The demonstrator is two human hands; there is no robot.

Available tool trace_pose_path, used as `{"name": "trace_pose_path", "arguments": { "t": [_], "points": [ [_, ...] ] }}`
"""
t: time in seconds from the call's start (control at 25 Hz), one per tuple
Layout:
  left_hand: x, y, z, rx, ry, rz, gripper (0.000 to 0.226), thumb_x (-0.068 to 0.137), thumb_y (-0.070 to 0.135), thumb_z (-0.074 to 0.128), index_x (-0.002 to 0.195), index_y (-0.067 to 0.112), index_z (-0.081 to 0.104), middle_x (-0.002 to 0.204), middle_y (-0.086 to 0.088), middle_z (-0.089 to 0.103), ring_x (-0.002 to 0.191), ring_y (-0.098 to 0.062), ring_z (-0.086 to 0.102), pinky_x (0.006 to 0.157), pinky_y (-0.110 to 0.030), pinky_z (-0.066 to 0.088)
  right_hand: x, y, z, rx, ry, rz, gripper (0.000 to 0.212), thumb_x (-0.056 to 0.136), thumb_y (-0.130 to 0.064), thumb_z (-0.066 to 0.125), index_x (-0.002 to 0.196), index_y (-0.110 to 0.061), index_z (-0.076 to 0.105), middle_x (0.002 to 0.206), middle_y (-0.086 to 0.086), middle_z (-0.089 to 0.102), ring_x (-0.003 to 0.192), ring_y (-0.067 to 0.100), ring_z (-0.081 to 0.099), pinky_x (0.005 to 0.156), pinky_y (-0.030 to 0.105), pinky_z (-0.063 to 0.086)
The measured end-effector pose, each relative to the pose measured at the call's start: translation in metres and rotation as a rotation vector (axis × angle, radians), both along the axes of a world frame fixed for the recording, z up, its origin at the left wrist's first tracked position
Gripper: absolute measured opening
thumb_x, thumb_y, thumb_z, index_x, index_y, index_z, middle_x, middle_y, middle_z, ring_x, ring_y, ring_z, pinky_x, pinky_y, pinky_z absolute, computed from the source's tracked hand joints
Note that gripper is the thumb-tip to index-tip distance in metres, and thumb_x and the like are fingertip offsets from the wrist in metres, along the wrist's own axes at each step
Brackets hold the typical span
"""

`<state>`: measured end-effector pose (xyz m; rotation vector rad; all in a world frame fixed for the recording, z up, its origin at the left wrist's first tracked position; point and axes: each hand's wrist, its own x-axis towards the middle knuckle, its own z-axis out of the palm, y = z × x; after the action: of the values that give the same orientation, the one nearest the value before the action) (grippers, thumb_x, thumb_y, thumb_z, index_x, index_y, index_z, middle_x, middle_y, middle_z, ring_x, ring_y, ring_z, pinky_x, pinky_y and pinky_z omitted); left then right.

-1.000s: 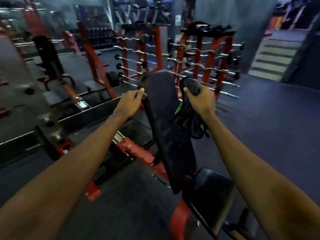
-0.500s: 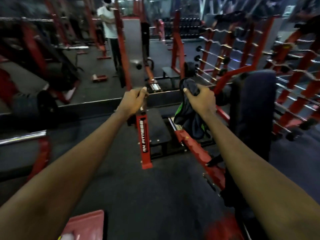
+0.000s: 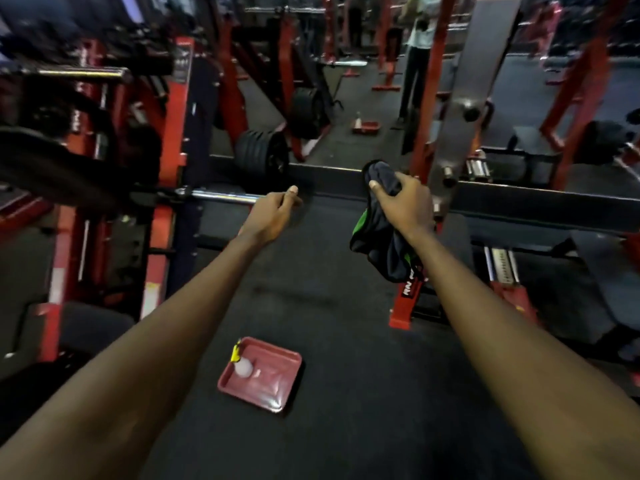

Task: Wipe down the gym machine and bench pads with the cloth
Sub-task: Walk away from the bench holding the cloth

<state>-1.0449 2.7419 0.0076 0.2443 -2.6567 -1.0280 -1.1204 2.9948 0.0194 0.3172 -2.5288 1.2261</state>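
While both arms reach out over the dark floor [image 3: 329, 334], my right hand [image 3: 405, 202] grips the cloth [image 3: 382, 247]. Its fingers and thumb are curled round the bunched top. The rest, dark with a green edge, hangs in the air under the wrist, in front of a red frame [image 3: 403, 306]. My left hand [image 3: 273, 216] hangs beside it, apart, with fingers loosely curled and thumb raised, holding nothing. A chrome bar [image 3: 221, 196] ends just behind it; whether they touch I cannot tell. Lower down, a red tray [image 3: 273, 384] lies on the floor with a white round thing [image 3: 243, 368] in it.
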Motion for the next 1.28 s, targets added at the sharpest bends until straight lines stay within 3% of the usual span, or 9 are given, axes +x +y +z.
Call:
{"name": "trace_pose_path", "arguments": {
  "t": [0.12,0.32,0.44,0.68,0.8,0.96,1.08,1.28],
  "points": [
    [0.03,-0.039,-0.011,-0.009,-0.022,0.114,0.058,0.104,0.052,0.034,0.106,0.013,0.077,0.104,-0.005,0.075,0.108,-0.019,0.066,0.099,-0.035,0.047,0.012,-0.04,-0.01,-0.014,-0.016,0.094,0.041,0.089,-0.051,0.067,0.102,-0.013,0.071,0.093,0.01,0.074,0.097,0.035,0.067,0.072,0.038,0.049],
    [0.06,-0.089,-0.019,-0.015,-0.046,0.194,0.081,0.089,0.072,0.023,0.1,0.013,0.078,0.103,-0.011,0.076,0.108,-0.026,0.068,0.098,-0.041,0.049,0.027,-0.098,-0.017,-0.024,-0.034,0.163,0.034,0.09,-0.051,0.067,0.099,-0.018,0.071,0.09,0.005,0.073,0.095,0.03,0.067,0.066,0.03,0.038],
    [0.068,-0.117,-0.027,0.003,-0.062,0.192,0.074,0.095,0.064,0.027,0.102,0.012,0.078,0.105,-0.012,0.076,0.11,-0.027,0.067,0.099,-0.04,0.049,0.036,-0.136,-0.022,-0.012,-0.059,0.197,0.03,0.09,-0.05,0.067,0.087,-0.02,0.067,0.079,0.001,0.066,0.089,0.029,0.067,0.064,0.029,0.035],
    [0.071,-0.193,-0.063,0.086,-0.091,0.148,0.06,0.103,0.053,0.035,0.106,0.011,0.078,0.105,-0.008,0.077,0.105,-0.02,0.07,0.097,-0.04,0.053,0.052,-0.223,-0.046,0.012,-0.099,0.172,0.034,0.089,-0.05,0.067,0.093,-0.017,0.07,0.085,0.003,0.071,0.09,0.027,0.067,0.064,0.029,0.037],
    [0.067,-0.237,-0.08,0.088,-0.117,0.102,0.056,0.106,0.048,0.034,0.109,0.013,0.077,0.111,-0.006,0.075,0.11,-0.019,0.067,0.1,-0.033,0.049,0.055,-0.264,-0.068,0.016,-0.145,0.125,0.036,0.089,-0.051,0.067,0.088,-0.015,0.067,0.081,0.0,0.068,0.086,0.025,0.066,0.064,0.031,0.041],
    [0.058,-0.277,-0.108,0.084,-0.178,0.05,0.055,0.108,0.046,0.032,0.111,0.013,0.076,0.115,-0.006,0.074,0.116,-0.019,0.063,0.091,-0.022,0.04,0.059,-0.298,-0.104,0.025,-0.216,0.074,0.037,0.09,-0.049,0.067,0.085,-0.013,0.065,0.081,0.002,0.068,0.083,0.025,0.065,0.065,0.035,0.045],
    [0.044,-0.295,-0.139,0.089,-0.241,0.035,0.054,0.107,0.047,0.032,0.113,0.015,0.076,0.12,-0.009,0.072,0.12,-0.022,0.062,0.093,-0.025,0.042,0.054,-0.314,-0.136,0.036,-0.272,0.051,0.034,0.09,-0.046,0.068,0.094,-0.012,0.069,0.093,0.004,0.071,0.091,0.027,0.066,0.071,0.036,0.05],
    [0.019,-0.302,-0.193,0.163,-0.338,0.009,0.055,0.107,0.047,0.033,0.114,0.012,0.075,0.121,-0.009,0.072,0.12,-0.021,0.062,0.103,-0.03,0.044,0.029,-0.339,-0.206,0.065,-0.38,0.064,0.026,0.091,-0.043,0.066,0.096,-0.018,0.069,0.097,0.003,0.068,0.094,0.027,0.065,0.069,0.031,0.042]
  ]
}}
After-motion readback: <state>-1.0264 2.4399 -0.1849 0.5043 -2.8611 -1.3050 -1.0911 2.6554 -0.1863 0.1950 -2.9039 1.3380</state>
